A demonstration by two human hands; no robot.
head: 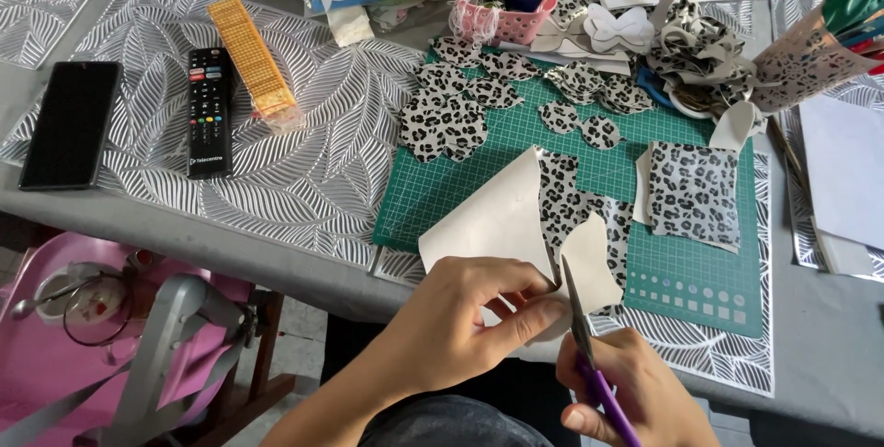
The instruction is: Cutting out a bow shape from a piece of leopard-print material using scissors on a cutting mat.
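Lower centre of the frame: the left hand (460,323) pinches the leopard-print sheet (543,217) by its near edge, pale backing up. The sheet runs away toward the green cutting mat (700,272). Just right, the right hand (635,392) grips purple-handled scissors (585,336) — blades pointing up-frame into that edge.

Black phone (71,123), black remote (209,112) & orange glitter strip pack (252,58) lie side by side on leaf-pattern silver placemat (313,162), left of green cutting mat (645,254). Pink basket (509,5) sits at mat's top edge, w/ leopard-print cutouts (460,106) spread just below it. Pink chair (55,355) at bottom left, beneath table edge.
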